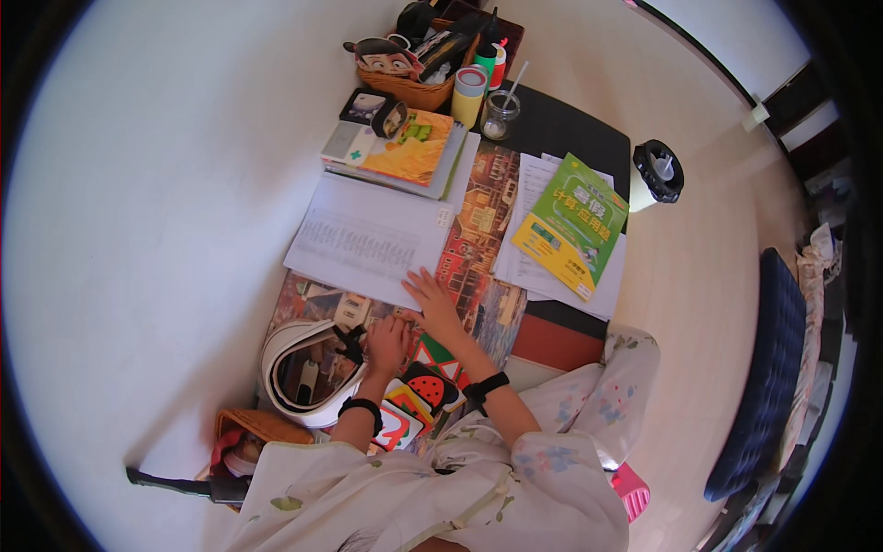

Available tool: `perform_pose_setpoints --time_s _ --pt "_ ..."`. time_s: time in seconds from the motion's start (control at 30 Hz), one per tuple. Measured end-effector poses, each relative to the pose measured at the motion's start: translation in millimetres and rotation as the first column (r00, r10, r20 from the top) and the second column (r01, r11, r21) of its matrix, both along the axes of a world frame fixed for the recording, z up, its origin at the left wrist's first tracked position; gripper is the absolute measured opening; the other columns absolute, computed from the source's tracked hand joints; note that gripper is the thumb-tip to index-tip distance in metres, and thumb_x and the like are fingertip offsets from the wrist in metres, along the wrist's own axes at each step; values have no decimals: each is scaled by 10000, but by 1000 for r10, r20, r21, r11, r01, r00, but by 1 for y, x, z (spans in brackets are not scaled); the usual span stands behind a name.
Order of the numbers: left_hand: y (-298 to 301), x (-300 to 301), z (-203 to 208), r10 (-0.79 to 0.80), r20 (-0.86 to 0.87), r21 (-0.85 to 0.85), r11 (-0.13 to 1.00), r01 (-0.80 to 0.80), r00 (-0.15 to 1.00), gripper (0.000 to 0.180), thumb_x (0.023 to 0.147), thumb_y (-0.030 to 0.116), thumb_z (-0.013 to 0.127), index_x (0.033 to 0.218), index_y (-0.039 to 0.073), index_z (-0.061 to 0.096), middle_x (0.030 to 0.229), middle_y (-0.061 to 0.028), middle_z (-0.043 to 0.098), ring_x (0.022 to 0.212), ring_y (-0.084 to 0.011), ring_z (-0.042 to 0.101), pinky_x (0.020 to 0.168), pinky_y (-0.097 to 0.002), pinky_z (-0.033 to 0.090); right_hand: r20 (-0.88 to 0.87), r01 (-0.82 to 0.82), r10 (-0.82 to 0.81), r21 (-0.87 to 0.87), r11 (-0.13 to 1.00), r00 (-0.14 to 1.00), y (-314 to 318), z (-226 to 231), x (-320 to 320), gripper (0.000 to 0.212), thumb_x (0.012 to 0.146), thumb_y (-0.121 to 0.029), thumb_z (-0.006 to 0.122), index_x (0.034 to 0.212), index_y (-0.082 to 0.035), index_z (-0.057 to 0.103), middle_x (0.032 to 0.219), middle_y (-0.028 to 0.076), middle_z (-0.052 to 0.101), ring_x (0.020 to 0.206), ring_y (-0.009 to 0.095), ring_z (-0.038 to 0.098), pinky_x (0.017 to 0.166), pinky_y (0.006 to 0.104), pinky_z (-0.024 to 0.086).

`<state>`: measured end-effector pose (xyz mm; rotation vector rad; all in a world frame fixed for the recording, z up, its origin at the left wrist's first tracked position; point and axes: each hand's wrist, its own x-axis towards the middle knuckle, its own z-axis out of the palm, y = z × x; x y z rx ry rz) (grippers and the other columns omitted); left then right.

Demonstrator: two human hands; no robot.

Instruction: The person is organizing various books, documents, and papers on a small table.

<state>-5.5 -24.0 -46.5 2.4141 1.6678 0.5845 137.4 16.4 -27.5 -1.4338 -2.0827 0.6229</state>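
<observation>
My right hand (432, 304) lies with its fingers spread at the near edge of a stack of white paper (368, 230), whose top sheet carries a faint block of text. My left hand (386, 344) is close beside it, fingers curled together over the patterned tabletop; anything between them is hidden. Just left of that hand stands a white ring-shaped thing (272, 373) with a dark lining and a black strap or clip. Under my forearms lie several bright picture cards, among them a watermelon card (430, 389). Black bands circle both wrists.
Farther back are a pile of books (418, 152), a wicker basket (414, 92), a yellow cup (468, 99) and a glass jar (499, 120) with a straw. A green-yellow workbook (575, 225) rests on papers at right. A lined bin (648, 179) stands beyond the table.
</observation>
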Motion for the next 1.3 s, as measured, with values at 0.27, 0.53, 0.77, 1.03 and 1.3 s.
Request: perform_pose_setpoints --time_s 0.27,0.53,0.77,1.03,1.3 --pt "0 -2 -3 -8 -34 -22 1000 7 999 121 761 166 528 826 65 523 759 -85 464 737 -255 468 667 -374 355 53 64 -65 23 998 996 -5 -6 -9 503 764 -218 561 1221 -88 394 1325 71 303 1262 275 197 1013 453 191" --pt "0 -1 -4 -3 -15 -20 1000 2 1000 125 757 157 527 840 64 521 761 -86 465 734 -256 469 662 -377 357 78 122 -126 56 991 989 -6 -10 -15 533 806 -266 512 1264 -60 333 1337 78 287 1262 276 193 1015 455 170" --pt "0 -1 -1 -2 -10 -29 1000 2 1000 120 762 163 519 832 66 517 764 -85 469 748 -255 472 671 -380 357 97 179 -183 46 983 978 -9 -11 -21 550 814 -278 501 1280 -60 307 1340 80 281 1260 279 197 1000 469 193" --pt "-1 -2 -5 11 -17 -35 999 -11 1000 106 767 172 515 811 75 513 767 -85 473 752 -256 471 680 -379 349 82 90 -94 58 994 992 -2 -7 -10 516 817 -296 488 1256 -66 346 1337 72 288 1265 262 194 1004 472 179" --pt "0 -1 -3 14 19 -18 1000 -14 1000 102 776 147 510 834 64 523 756 -89 464 734 -268 463 666 -379 356 76 69 -70 14 998 995 2 -6 -7 536 816 -347 471 1263 -81 341 1345 52 280 1276 239 172 1015 472 153"
